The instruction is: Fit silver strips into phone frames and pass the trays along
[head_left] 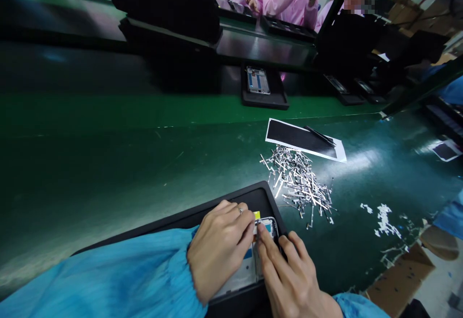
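Note:
A silver phone frame (233, 282) with blue and yellow patches lies in a black tray (181, 217) at the bottom centre. My left hand (224, 241), with a ring on one finger, rests over its upper left part. The fingers of that hand are curled, and their tips and anything in them are hidden. From the right, my right hand (285, 269) reaches over the frame's edge. Its index fingertip presses near the top of the frame, close to the left fingers, while the other fingers are stretched and apart.
Beyond the tray lies a pile of thin metallic strips (300, 178), by a white-edged black sheet (296, 137) with tweezers (320, 135) on it. White scraps (385, 221) lie to the right. Another tray (265, 98) holds a phone frame (258, 80). People in pink sit opposite.

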Tool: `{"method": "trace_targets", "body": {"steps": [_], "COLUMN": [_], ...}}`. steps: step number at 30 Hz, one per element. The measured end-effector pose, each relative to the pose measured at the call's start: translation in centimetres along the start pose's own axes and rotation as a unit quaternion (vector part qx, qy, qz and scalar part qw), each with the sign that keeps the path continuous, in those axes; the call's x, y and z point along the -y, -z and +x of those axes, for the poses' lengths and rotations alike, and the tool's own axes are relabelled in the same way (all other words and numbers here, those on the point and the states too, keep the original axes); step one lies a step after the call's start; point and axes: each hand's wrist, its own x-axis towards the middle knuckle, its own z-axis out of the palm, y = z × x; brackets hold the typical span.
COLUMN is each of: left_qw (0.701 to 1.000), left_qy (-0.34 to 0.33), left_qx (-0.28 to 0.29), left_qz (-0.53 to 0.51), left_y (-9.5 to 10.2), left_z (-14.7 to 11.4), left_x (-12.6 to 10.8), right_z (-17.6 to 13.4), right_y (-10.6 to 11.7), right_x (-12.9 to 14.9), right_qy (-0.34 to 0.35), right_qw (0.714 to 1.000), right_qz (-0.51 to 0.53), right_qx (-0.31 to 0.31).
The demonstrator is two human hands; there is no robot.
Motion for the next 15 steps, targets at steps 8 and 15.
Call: {"method": "trace_targets", "body": {"steps": [8,15], "left_qw": [1.0,1.0], "left_qy": [-0.003,0.003], "left_qx": [0.0,0.022], "left_qz": [-0.002,-0.021], "left_y": [-0.04,0.11], "left_z": [-0.23,-0.14], "left_x": [-0.06,0.04], "right_z": [-0.19,-0.23], "right_y": [-0.36,-0.36], "right_x": [0.15,0.14], "right_qy": [-0.004,-0.005], "right_qw": [1.0,1.0], "right_qz": [0.002,0.004], "right_qx": [-0.004,0.006]}}
